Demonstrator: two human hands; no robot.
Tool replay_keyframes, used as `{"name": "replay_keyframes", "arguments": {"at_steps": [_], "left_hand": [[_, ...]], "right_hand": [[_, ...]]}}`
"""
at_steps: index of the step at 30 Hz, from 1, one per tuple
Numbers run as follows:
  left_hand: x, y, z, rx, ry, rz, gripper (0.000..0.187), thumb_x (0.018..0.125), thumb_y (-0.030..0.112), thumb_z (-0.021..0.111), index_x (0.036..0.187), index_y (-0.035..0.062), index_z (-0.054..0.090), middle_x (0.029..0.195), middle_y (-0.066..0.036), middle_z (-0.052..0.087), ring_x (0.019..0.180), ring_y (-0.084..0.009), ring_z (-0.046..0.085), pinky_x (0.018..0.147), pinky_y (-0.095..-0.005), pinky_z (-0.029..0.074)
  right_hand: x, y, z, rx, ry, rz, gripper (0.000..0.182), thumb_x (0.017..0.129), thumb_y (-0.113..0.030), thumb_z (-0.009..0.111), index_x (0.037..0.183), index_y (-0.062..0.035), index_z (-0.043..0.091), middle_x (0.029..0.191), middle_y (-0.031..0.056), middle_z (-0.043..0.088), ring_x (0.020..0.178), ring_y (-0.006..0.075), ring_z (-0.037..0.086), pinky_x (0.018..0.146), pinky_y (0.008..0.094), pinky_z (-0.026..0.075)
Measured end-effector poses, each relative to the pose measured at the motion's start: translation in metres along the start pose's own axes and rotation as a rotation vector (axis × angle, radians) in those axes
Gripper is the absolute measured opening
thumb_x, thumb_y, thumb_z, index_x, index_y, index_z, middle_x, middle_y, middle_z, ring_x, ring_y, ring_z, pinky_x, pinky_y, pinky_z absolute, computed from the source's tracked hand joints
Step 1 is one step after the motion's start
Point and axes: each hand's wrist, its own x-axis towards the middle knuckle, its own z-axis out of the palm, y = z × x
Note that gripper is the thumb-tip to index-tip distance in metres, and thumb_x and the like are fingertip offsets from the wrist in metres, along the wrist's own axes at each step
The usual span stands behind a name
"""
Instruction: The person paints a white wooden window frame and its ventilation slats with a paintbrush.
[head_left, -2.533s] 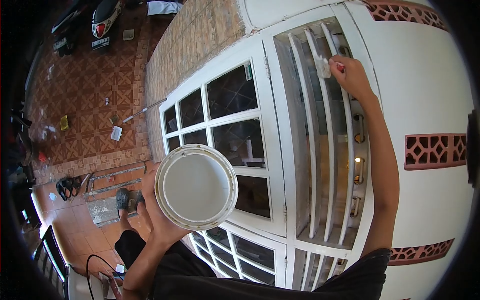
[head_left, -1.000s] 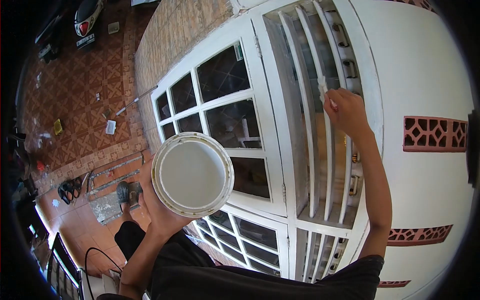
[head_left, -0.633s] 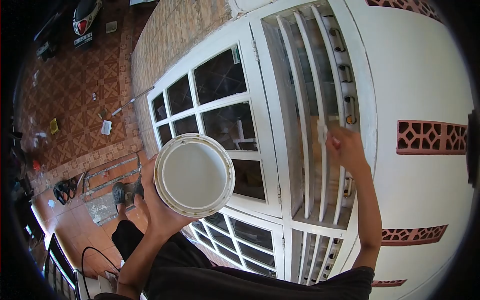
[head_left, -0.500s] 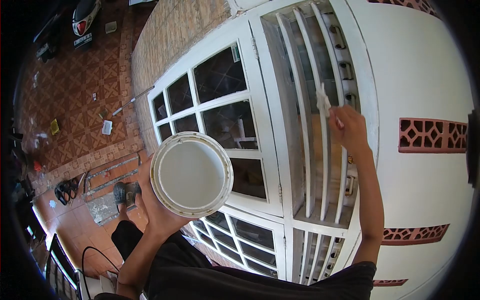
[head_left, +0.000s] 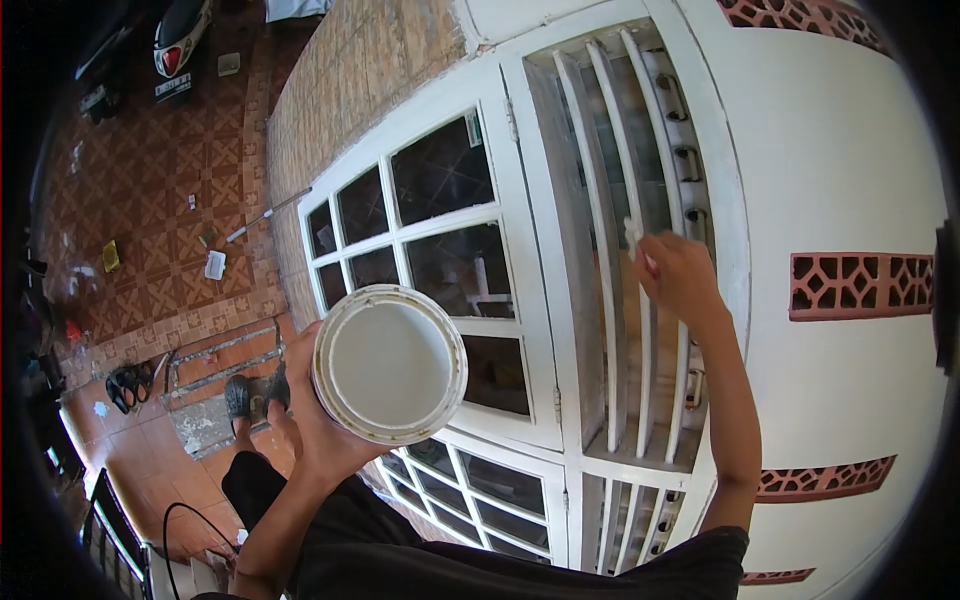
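- Two hands busy: our left hand [head_left: 305,415] is wrapped around the paint bucket [head_left: 389,364].
- Our right hand [head_left: 680,275] grips the brush [head_left: 634,236] tightly, bristles against a window bar [head_left: 640,300].

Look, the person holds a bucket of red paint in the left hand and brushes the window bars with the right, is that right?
Not quite: the head view shows white paint in the bucket, not red. The left hand does hold it, and the right hand works a brush on the window bars.
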Motion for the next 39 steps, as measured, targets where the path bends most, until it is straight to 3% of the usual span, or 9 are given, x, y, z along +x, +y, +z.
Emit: {"name": "replay_keyframes", "arguments": {"at_steps": [5,11,18,21,24,30,33,37,39], "left_hand": [[-0.003,-0.004,-0.003,0.089,0.03,0.026,0.132,0.05,0.033,0.105,0.151,0.0039,0.025,0.142,-0.019,0.041,0.134,-0.0335,0.046,0.113,-0.0452,0.038],[-0.004,-0.012,-0.001,0.06,0.101,0.008,0.132,0.051,0.032,0.104,0.151,0.0026,0.024,0.142,-0.019,0.041,0.133,-0.0335,0.046,0.112,-0.0452,0.039],[-0.004,-0.019,-0.001,0.107,0.178,0.019,0.13,0.055,0.03,0.103,0.152,0.0014,0.021,0.142,-0.019,0.043,0.13,-0.0319,0.051,0.111,-0.0451,0.041],[-0.004,-0.022,0.0,0.079,0.201,-0.004,0.129,0.056,0.029,0.102,0.152,0.0014,0.021,0.142,-0.019,0.045,0.128,-0.0315,0.054,0.11,-0.0448,0.043],[-0.009,-0.026,0.002,0.059,0.223,-0.036,0.129,0.056,0.029,0.102,0.152,0.0016,0.021,0.143,-0.02,0.044,0.129,-0.0317,0.054,0.11,-0.0448,0.043],[-0.002,-0.022,0.003,0.137,0.211,-0.014,0.131,0.056,0.031,0.103,0.152,0.0018,0.02,0.145,-0.021,0.04,0.132,-0.0328,0.05,0.112,-0.0452,0.042],[0.001,-0.021,0.006,0.106,0.194,0.003,0.132,0.055,0.032,0.103,0.152,0.002,0.02,0.145,-0.021,0.039,0.133,-0.0339,0.049,0.113,-0.0455,0.041],[0.001,-0.022,0.008,0.082,0.189,0.039,0.131,0.054,0.031,0.103,0.152,0.003,0.021,0.145,-0.021,0.039,0.135,-0.0357,0.047,0.114,-0.0465,0.039],[-0.003,-0.027,0.009,0.131,0.199,0.046,0.131,0.054,0.031,0.103,0.152,0.0034,0.021,0.145,-0.02,0.039,0.136,-0.0362,0.046,0.114,-0.047,0.038]], "right_hand": [[0.073,0.045,0.032,-0.125,0.106,-0.094,0.008,0.084,-0.01,0.07,0.081,-0.0056,0.064,0.065,0.0113,0.062,0.061,0.0302,0.064,0.058,0.0411,0.052],[0.166,0.096,0.044,-0.145,0.143,-0.104,0.015,0.09,-0.016,0.067,0.086,-0.002,0.066,0.07,0.0173,0.066,0.064,0.0353,0.065,0.061,0.0433,0.051],[0.267,0.131,0.053,-0.175,0.239,-0.093,0.018,0.092,-0.021,0.063,0.091,-0.0039,0.071,0.078,0.0181,0.071,0.071,0.0378,0.069,0.068,0.0459,0.054],[0.28,0.128,0.052,-0.171,0.353,-0.191,0.02,0.094,-0.02,0.062,0.091,-0.0028,0.07,0.078,0.0187,0.071,0.071,0.0379,0.069,0.069,0.0459,0.054],[0.271,0.129,0.052,-0.24,0.291,-0.187,0.02,0.092,-0.021,0.063,0.09,-0.0022,0.07,0.077,0.0182,0.071,0.069,0.0383,0.067,0.068,0.0464,0.054],[0.233,0.125,0.036,-0.064,-0.064,0.059,0.025,0.09,-0.024,0.065,0.089,0.001,0.068,0.07,0.0216,0.063,0.065,0.0393,0.063,0.064,0.0448,0.05],[0.229,0.119,0.022,0.114,0.219,0.023,0.025,0.092,-0.023,0.063,0.089,0.0015,0.067,0.069,0.0229,0.061,0.064,0.0406,0.061,0.063,0.0445,0.048],[0.258,0.123,0.02,-0.037,0.323,-0.08,0.026,0.094,-0.024,0.06,0.089,0.0007,0.068,0.071,0.0219,0.063,0.067,0.0422,0.062,0.066,0.0468,0.049],[0.271,0.133,0.03,-0.094,0.262,-0.111,0.026,0.093,-0.024,0.06,0.09,0.0006,0.069,0.072,0.022,0.064,0.067,0.0423,0.062,0.067,0.0478,0.05]]}}
